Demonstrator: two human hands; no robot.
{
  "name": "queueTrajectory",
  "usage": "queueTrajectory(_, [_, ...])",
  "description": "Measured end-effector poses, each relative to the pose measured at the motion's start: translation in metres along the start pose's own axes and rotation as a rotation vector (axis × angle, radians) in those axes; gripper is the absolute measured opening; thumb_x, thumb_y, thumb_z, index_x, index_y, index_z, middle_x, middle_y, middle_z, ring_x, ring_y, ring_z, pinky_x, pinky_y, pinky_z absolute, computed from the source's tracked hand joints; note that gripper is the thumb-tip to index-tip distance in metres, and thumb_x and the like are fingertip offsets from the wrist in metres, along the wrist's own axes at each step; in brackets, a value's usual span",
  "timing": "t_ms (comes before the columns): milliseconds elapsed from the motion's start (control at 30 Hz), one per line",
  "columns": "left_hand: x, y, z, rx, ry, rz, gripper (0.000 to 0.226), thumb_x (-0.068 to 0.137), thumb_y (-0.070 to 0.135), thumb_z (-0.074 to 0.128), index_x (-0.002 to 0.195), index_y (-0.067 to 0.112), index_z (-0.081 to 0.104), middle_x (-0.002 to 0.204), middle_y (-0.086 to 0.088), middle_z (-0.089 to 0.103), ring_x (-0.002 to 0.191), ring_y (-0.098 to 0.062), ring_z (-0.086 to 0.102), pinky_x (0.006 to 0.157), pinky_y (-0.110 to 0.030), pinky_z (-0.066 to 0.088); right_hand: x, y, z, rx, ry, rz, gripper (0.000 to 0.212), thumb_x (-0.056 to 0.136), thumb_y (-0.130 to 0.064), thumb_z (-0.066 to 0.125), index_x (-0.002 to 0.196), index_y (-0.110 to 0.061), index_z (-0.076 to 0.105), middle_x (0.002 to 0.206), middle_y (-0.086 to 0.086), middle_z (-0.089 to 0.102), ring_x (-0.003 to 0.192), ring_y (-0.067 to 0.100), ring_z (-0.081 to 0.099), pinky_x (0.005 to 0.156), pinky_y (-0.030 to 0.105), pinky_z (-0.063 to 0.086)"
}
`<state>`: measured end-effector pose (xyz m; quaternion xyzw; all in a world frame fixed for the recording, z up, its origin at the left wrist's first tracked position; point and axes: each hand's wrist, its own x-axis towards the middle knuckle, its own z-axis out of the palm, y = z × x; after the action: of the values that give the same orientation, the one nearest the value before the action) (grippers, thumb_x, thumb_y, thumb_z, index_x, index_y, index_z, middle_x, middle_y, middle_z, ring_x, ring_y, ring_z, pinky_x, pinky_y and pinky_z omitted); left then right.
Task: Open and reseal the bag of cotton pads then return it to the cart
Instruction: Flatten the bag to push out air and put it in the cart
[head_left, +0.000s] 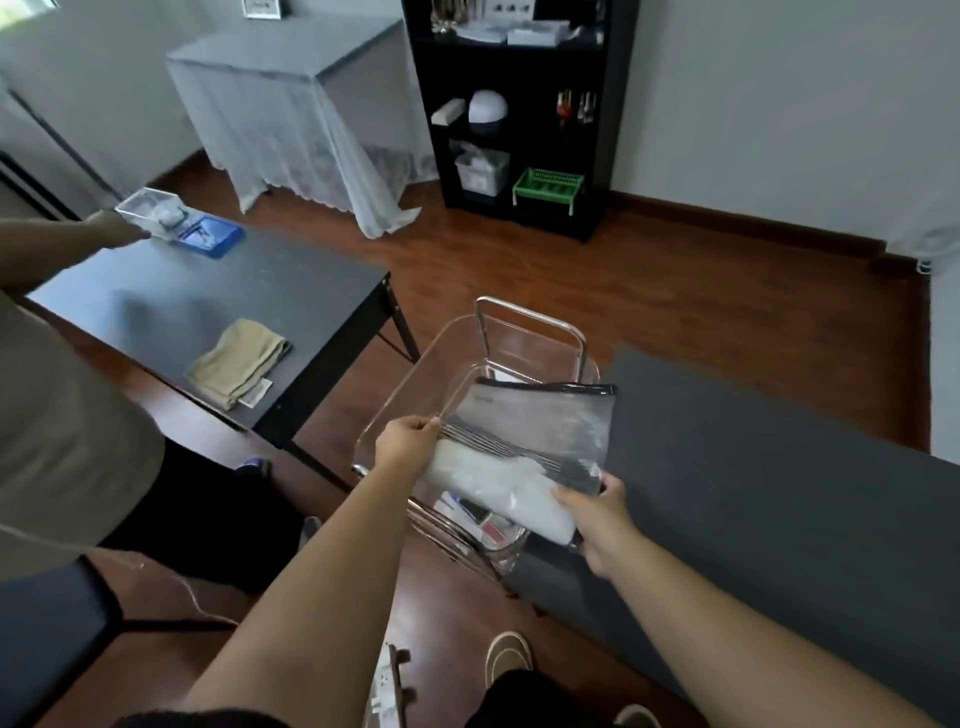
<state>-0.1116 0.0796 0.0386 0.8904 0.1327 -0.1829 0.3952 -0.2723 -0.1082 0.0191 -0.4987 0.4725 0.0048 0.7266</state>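
Note:
A translucent grey zip bag (540, 431) with a black zipper along its far edge holds white cotton pads (498, 488) bunched at its near end. Both hands hold it flat just above the clear acrylic cart (415, 384), over the cart's top tray. My left hand (408, 439) pinches the bag's left edge. My right hand (597, 512) grips its near right corner. The zipper looks closed along the top. Below the bag, small boxes lie on the cart's lower shelf.
A dark table (208, 301) stands to the left with a folded beige cloth (239, 364), a blue tray (210, 236) and a clear box (150, 210). Another person (67, 426) stands at the left, reaching toward that box. A grey mat (753, 493) lies to the right; a black shelf unit (519, 114) stands beyond.

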Motion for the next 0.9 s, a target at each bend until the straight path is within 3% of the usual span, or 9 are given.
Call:
queueTrajectory(100, [0.032, -0.005, -0.005, 0.134, -0.088, -0.031, 0.036, 0.087, 0.046, 0.061, 0.111, 0.022, 0.072, 0.113, -0.006, 0.07, 0.1, -0.025, 0.062, 0.09, -0.031, 0.047, 0.011, -0.008, 0.03, -0.08, 0.045, -0.021, 0.077, 0.079, -0.014, 0.077, 0.142, -0.022, 0.034, 0.137, 0.012, 0.05, 0.114, 0.032, 0.058, 0.095, 0.055, 0.052])
queueTrajectory(233, [0.064, -0.011, -0.003, 0.268, -0.333, -0.034, 0.063, 0.088, 0.031, 0.066, 0.142, 0.01, 0.042, 0.138, -0.013, 0.052, 0.123, -0.033, 0.052, 0.1, -0.035, 0.043, 0.029, -0.005, 0.071, -0.227, 0.053, -0.059, 0.08, 0.087, -0.02, 0.07, 0.15, -0.024, 0.021, 0.154, 0.01, 0.03, 0.131, 0.032, 0.044, 0.107, 0.047, 0.042])
queueTrajectory(367, [0.086, -0.019, -0.005, 0.375, -0.428, -0.012, 0.072, 0.084, 0.037, 0.069, 0.146, 0.017, 0.037, 0.137, -0.016, 0.053, 0.118, -0.033, 0.057, 0.101, -0.044, 0.048, 0.041, 0.005, 0.104, -0.345, -0.007, 0.094, 0.072, 0.089, -0.015, 0.059, 0.152, -0.021, 0.024, 0.149, 0.014, 0.038, 0.114, 0.031, 0.053, 0.079, 0.037, 0.054])
queueTrajectory(400, [0.091, -0.021, -0.005, 0.409, -0.456, -0.005, 0.071, 0.084, 0.036, 0.069, 0.146, 0.017, 0.039, 0.137, -0.017, 0.053, 0.118, -0.032, 0.057, 0.101, -0.043, 0.048, 0.044, 0.008, 0.109, -0.392, -0.016, 0.133, 0.072, 0.089, -0.017, 0.059, 0.152, -0.021, 0.024, 0.149, 0.014, 0.038, 0.117, 0.032, 0.053, 0.078, 0.036, 0.053])
queueTrajectory(533, [0.105, -0.028, -0.002, 0.48, -0.522, 0.021, 0.063, 0.084, 0.03, 0.072, 0.14, 0.017, 0.048, 0.14, -0.015, 0.052, 0.12, -0.029, 0.055, 0.102, -0.036, 0.045, 0.056, 0.021, 0.118, -0.517, -0.028, 0.22, 0.076, 0.085, -0.018, 0.063, 0.152, -0.018, 0.025, 0.15, 0.017, 0.036, 0.126, 0.036, 0.047, 0.097, 0.039, 0.046])
queueTrajectory(633, [0.114, -0.033, 0.003, 0.557, -0.54, 0.065, 0.06, 0.082, 0.023, 0.074, 0.138, 0.018, 0.051, 0.139, -0.014, 0.053, 0.119, -0.029, 0.055, 0.097, -0.031, 0.046, 0.063, 0.027, 0.121, -0.66, -0.056, 0.275, 0.079, 0.081, -0.019, 0.064, 0.15, -0.012, 0.026, 0.145, 0.023, 0.036, 0.125, 0.041, 0.048, 0.1, 0.049, 0.048])
queueTrajectory(733, [0.12, -0.038, 0.009, 0.65, -0.594, 0.086, 0.061, 0.083, 0.022, 0.073, 0.139, 0.021, 0.049, 0.142, -0.015, 0.051, 0.122, -0.029, 0.053, 0.096, -0.028, 0.043, 0.07, 0.034, 0.121, -0.68, -0.069, 0.32, 0.077, 0.079, -0.019, 0.065, 0.147, -0.009, 0.029, 0.144, 0.026, 0.036, 0.124, 0.043, 0.049, 0.099, 0.051, 0.048])
queueTrajectory(833, [0.12, -0.039, 0.012, 0.821, -0.638, 0.116, 0.062, 0.088, 0.031, 0.067, 0.144, 0.023, 0.042, 0.152, -0.018, 0.038, 0.139, -0.034, 0.033, 0.112, -0.038, 0.032, 0.073, 0.038, 0.123, -0.688, -0.052, 0.351, 0.071, 0.079, -0.023, 0.063, 0.142, -0.006, 0.035, 0.146, 0.027, 0.036, 0.127, 0.043, 0.046, 0.102, 0.049, 0.046])
queueTrajectory(900, [0.116, -0.037, 0.014, 0.906, -0.653, 0.127, 0.065, 0.09, 0.035, 0.064, 0.147, 0.021, 0.037, 0.156, -0.022, 0.024, 0.141, -0.038, 0.028, 0.113, -0.041, 0.032, 0.073, 0.038, 0.124, -0.711, -0.008, 0.302, 0.069, 0.079, -0.025, 0.06, 0.142, -0.01, 0.036, 0.151, 0.025, 0.03, 0.133, 0.043, 0.038, 0.107, 0.049, 0.041])
